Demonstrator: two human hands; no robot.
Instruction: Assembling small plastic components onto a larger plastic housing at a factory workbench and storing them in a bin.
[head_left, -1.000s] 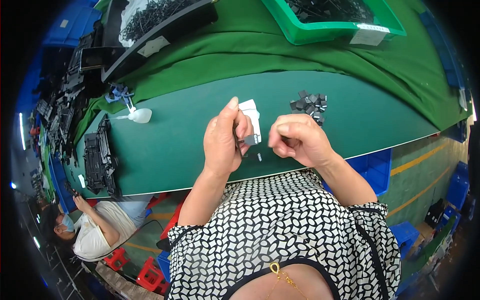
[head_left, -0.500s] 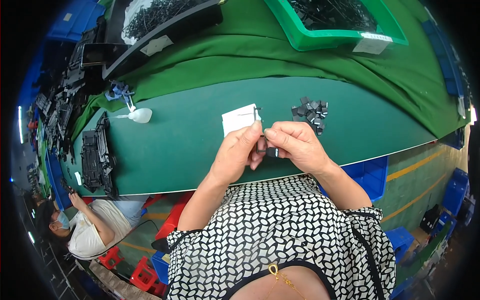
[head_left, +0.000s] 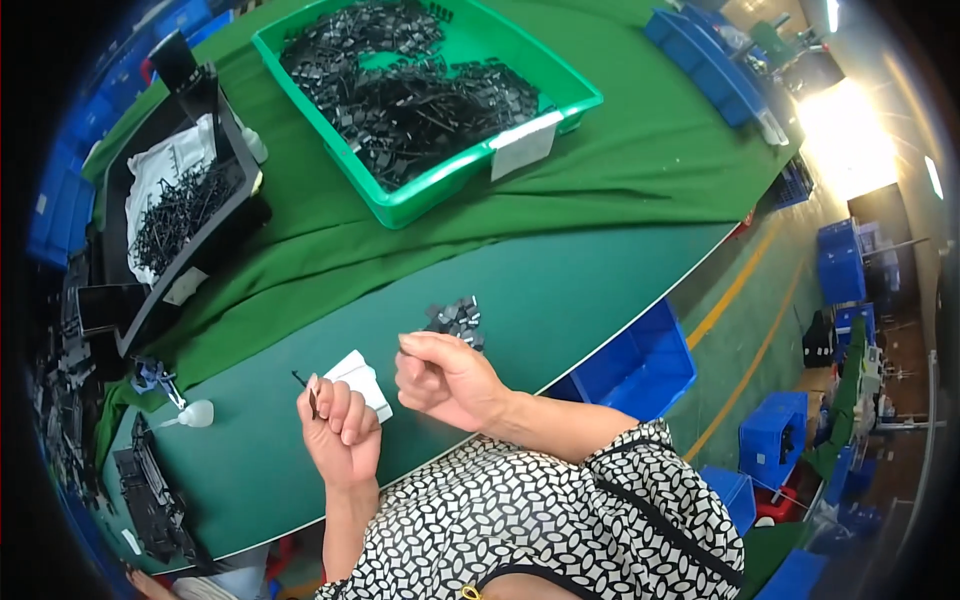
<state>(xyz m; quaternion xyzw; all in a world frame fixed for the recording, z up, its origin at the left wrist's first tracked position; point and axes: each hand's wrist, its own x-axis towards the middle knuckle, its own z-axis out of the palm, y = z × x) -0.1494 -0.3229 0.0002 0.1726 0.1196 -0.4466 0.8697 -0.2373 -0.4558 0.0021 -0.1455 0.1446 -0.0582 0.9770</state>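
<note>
My left hand (head_left: 342, 432) is closed, with its fingers curled in. A thin black plastic rod with a small hooked end (head_left: 298, 377) sticks up past its thumb, and the rest is hidden by the fingers. Apart from it, to the right, my right hand (head_left: 450, 380) is also curled shut, thumb over the fingers; whatever it may hold is hidden. A white pad (head_left: 362, 378) lies on the table between and behind the hands. Just beyond my right hand is a small heap of black, block-like pieces (head_left: 460, 318), partly covered by that hand.
A green bin (head_left: 400, 207) of small black parts stands on green cloth (head_left: 630, 180) behind. Left of it is a black box (head_left: 255, 215) with thin black parts. A white squeeze bottle (head_left: 197, 413) and black moulded parts (head_left: 150, 500) lie left. A blue bin (head_left: 650, 375) sits beyond the table edge.
The view has swung right. My hands, together over a black rod and a small black cap-like piece before, are now apart; the rod stays in my left hand, and the cap-like piece no longer shows.
</note>
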